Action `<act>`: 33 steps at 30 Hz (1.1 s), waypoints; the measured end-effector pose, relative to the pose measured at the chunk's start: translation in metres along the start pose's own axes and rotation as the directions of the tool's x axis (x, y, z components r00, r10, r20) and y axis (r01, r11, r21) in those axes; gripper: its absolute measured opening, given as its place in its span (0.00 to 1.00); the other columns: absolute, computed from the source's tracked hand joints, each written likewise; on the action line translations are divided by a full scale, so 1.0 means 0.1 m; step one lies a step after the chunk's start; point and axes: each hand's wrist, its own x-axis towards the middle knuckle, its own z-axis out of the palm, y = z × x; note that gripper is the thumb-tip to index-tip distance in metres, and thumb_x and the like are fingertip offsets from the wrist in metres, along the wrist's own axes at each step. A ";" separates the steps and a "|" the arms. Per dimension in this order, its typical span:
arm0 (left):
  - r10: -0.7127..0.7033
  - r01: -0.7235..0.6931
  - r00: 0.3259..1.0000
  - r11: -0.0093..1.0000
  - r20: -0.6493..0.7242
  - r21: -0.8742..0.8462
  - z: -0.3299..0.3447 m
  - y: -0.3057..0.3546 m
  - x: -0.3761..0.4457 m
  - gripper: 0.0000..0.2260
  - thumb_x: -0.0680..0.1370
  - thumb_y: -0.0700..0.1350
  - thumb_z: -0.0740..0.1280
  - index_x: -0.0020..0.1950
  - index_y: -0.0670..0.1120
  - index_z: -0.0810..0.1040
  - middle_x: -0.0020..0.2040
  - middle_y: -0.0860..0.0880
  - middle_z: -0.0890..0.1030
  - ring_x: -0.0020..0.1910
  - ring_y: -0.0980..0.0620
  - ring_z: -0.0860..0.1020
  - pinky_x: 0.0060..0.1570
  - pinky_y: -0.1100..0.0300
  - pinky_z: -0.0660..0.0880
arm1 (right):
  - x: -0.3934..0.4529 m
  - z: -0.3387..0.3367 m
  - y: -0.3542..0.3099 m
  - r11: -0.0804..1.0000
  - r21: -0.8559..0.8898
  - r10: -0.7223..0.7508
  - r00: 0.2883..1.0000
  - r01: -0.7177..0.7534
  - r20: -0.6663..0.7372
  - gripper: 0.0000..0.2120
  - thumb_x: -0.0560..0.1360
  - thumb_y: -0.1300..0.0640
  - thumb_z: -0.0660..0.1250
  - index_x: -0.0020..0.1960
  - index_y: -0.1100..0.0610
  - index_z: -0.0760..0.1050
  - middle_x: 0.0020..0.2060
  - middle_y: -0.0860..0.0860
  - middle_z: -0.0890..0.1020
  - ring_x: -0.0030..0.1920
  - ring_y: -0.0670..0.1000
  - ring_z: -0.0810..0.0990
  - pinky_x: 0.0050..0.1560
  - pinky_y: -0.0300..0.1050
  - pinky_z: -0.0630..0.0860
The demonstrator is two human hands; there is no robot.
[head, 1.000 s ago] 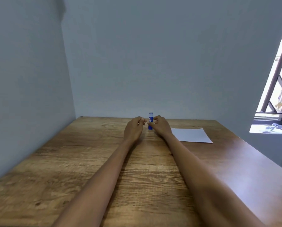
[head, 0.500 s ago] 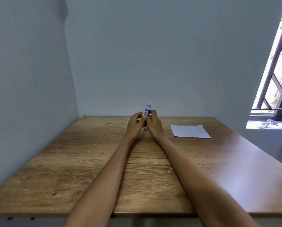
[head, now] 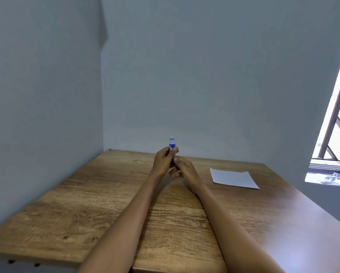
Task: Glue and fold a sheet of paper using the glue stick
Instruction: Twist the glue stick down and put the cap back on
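Left hand raised above the far middle of the wooden table, fingers curled round the middle of the blue glue stick, thumb side toward the camera. Right hand just below and beside it, fingers bent in at the stick's lower end, touching or pinching the base; exact contact too small to tell. Both forearms stretched forward from the near edge, hands meeting at the stick. White and red mark on the blue label, too blurred to read. Stick held close to upright, long axis vertical, pale cap end pointing up, clear of the tabletop. Sheet of paper lying flat on the table, well to the right of the hands, untouched.
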 end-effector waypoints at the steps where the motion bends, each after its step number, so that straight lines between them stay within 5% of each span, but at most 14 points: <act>1: -0.011 0.012 1.000 1.000 0.023 -0.028 -0.02 0.01 0.01 0.10 0.81 0.47 0.60 0.51 0.42 0.78 0.45 0.47 0.80 0.43 0.54 0.80 0.42 0.63 0.78 | 0.00 0.00 -0.01 1.000 0.016 0.022 0.999 -0.022 0.025 0.14 0.82 0.51 0.55 0.53 0.56 0.77 0.43 0.54 0.82 0.38 0.49 0.80 0.39 0.41 0.77; 5: -0.030 0.040 0.996 0.991 0.085 -0.126 -0.07 0.01 0.05 0.12 0.82 0.47 0.58 0.57 0.41 0.76 0.48 0.48 0.83 0.41 0.60 0.83 0.35 0.69 0.76 | 0.00 -0.04 -0.06 0.996 0.071 0.052 0.996 -0.057 0.079 0.17 0.82 0.52 0.55 0.60 0.62 0.75 0.44 0.53 0.83 0.38 0.47 0.80 0.42 0.40 0.78; 10: -0.016 0.033 0.994 0.987 0.110 -0.156 -0.13 0.02 0.06 0.13 0.82 0.48 0.58 0.56 0.41 0.75 0.49 0.48 0.84 0.41 0.58 0.83 0.35 0.68 0.77 | -0.01 -0.04 -0.16 0.998 0.023 0.047 0.988 -0.050 0.147 0.13 0.81 0.51 0.58 0.61 0.55 0.74 0.46 0.48 0.83 0.43 0.45 0.81 0.48 0.39 0.77; 12: -0.003 0.016 0.995 0.992 0.103 -0.123 -0.13 0.02 0.06 0.13 0.81 0.49 0.58 0.55 0.41 0.75 0.48 0.49 0.84 0.40 0.59 0.83 0.33 0.68 0.76 | 0.00 -0.02 -0.17 0.998 -0.055 0.017 0.997 -0.013 0.075 0.12 0.79 0.53 0.61 0.59 0.56 0.77 0.43 0.47 0.84 0.43 0.42 0.82 0.46 0.33 0.76; 14: 0.015 -0.008 0.995 0.998 0.101 -0.067 -0.10 0.00 0.06 0.12 0.81 0.48 0.59 0.53 0.40 0.76 0.47 0.50 0.84 0.39 0.60 0.82 0.31 0.69 0.74 | 0.03 -0.01 -0.12 0.992 -0.129 -0.010 0.999 0.004 -0.050 0.10 0.75 0.55 0.67 0.54 0.58 0.80 0.41 0.49 0.85 0.43 0.43 0.83 0.48 0.37 0.77; 16: 0.030 -0.025 0.994 0.999 0.107 -0.048 -0.06 -0.01 0.05 0.13 0.81 0.46 0.60 0.54 0.37 0.76 0.47 0.50 0.84 0.41 0.62 0.82 0.34 0.71 0.74 | 0.05 0.00 -0.08 0.984 -0.178 -0.028 0.987 -0.001 -0.161 0.11 0.70 0.52 0.71 0.51 0.55 0.80 0.40 0.50 0.85 0.45 0.47 0.83 0.49 0.43 0.78; 18: 0.036 -0.030 0.994 0.998 0.106 -0.057 -0.05 -0.01 0.04 0.13 0.81 0.45 0.61 0.54 0.35 0.77 0.47 0.50 0.83 0.44 0.62 0.82 0.41 0.71 0.76 | 0.04 0.01 -0.08 0.989 -0.146 -0.033 0.983 0.006 -0.183 0.12 0.70 0.51 0.72 0.52 0.55 0.78 0.42 0.50 0.84 0.46 0.49 0.82 0.44 0.39 0.76; 22: 0.035 -0.029 0.992 0.998 0.122 -0.057 -0.06 -0.01 0.04 0.11 0.80 0.46 0.61 0.52 0.41 0.78 0.51 0.51 0.83 0.47 0.60 0.83 0.43 0.67 0.78 | 0.01 0.00 -0.12 0.997 -0.076 0.002 1.000 -0.002 0.007 0.08 0.78 0.53 0.64 0.56 0.50 0.76 0.48 0.45 0.83 0.48 0.41 0.82 0.42 0.32 0.75; 26: 0.014 -0.004 0.995 0.995 0.102 -0.099 -0.10 0.01 0.03 0.11 0.81 0.48 0.60 0.54 0.43 0.78 0.51 0.52 0.83 0.47 0.64 0.82 0.38 0.68 0.77 | -0.02 0.00 -0.16 0.997 -0.028 0.069 0.990 -0.066 0.122 0.16 0.82 0.48 0.53 0.63 0.51 0.73 0.54 0.44 0.81 0.56 0.44 0.79 0.53 0.44 0.76; 33: 0.054 -0.044 0.994 0.994 0.098 -0.098 -0.10 -0.02 0.04 0.13 0.80 0.47 0.62 0.53 0.39 0.78 0.49 0.48 0.84 0.50 0.55 0.82 0.43 0.66 0.77 | 0.04 -0.05 -0.10 0.983 -0.155 -0.108 0.992 0.098 -0.063 0.05 0.72 0.48 0.70 0.46 0.47 0.78 0.40 0.45 0.84 0.44 0.45 0.82 0.44 0.35 0.75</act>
